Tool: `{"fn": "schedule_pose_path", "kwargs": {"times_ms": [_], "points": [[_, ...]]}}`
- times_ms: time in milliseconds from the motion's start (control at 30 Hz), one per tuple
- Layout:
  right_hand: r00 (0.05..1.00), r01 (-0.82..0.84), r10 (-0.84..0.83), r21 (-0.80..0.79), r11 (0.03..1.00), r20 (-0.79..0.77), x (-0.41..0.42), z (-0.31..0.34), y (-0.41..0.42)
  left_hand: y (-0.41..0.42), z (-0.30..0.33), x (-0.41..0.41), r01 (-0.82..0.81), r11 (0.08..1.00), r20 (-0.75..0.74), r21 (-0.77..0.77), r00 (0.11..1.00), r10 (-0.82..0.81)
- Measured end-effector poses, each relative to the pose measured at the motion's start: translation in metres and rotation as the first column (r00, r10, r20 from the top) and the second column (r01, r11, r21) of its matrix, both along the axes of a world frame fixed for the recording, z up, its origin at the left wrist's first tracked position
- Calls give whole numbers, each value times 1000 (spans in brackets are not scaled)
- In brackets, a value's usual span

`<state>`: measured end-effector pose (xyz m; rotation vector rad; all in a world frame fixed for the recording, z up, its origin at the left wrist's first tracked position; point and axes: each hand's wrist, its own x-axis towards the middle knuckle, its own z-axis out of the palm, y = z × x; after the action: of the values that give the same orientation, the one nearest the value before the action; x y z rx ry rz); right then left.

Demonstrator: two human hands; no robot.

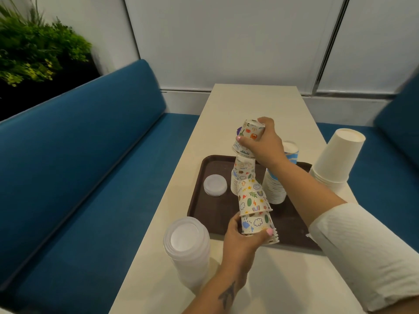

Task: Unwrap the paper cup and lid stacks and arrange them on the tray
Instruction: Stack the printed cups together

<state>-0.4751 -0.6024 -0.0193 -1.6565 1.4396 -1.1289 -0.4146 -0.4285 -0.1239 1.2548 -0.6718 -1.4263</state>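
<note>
A stack of patterned paper cups [252, 198], upside down and leaning, hangs over the brown tray [217, 214]. My left hand [242, 236] grips its lower end, near the tray's front edge. My right hand [263, 141] grips the top cups [248, 134], which sit apart and tilted above the rest. On the tray stand a second patterned stack [235, 180], a blue-and-white cup stack [274, 186] and a small pile of clear lids [215, 185]. Another blue-striped cup [290, 150] shows behind my right wrist.
A tall stack of clear lids [187, 243] stands on the cream table [254, 103] left of the tray. A stack of large plain white cups [335, 159] stands at the table's right edge. Blue benches run along both sides.
</note>
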Motion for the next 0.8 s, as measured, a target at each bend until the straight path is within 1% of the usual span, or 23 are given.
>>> {"fn": "schedule_pose_path", "kwargs": {"times_ms": [100, 300, 467, 600, 700, 767, 800], "points": [[999, -5, 2, -59, 998, -52, 7, -12, -9, 1, -5, 1, -3, 1000, 1, 16, 1000, 3], [993, -22, 16, -55, 998, -121, 11, -29, -17, 0, -13, 5, -26, 999, -18, 34, 999, 27], [990, -14, 0, -98, 995, -144, 12, -28, -17, -3, -16, 6, -47, 998, -12, 31, 999, 47], [991, -23, 8, -117, 993, -131, 8, -33, -13, -3, -16, 6, -36, 999, -16, 36, 999, 36], [989, -26, 17, -59, 998, -144, 5, -40, -14, -4, -15, 7, -41, 998, -13, 45, 999, 41], [979, -25, 30, 29, 999, -201, 3, -47, -16, -4, -13, 6, -43, 998, -13, 54, 999, 43], [966, -29, 48, 76, 997, -255, 2, -49, -16, -4, -12, 6, -47, 997, -17, 56, 999, 48]]}}
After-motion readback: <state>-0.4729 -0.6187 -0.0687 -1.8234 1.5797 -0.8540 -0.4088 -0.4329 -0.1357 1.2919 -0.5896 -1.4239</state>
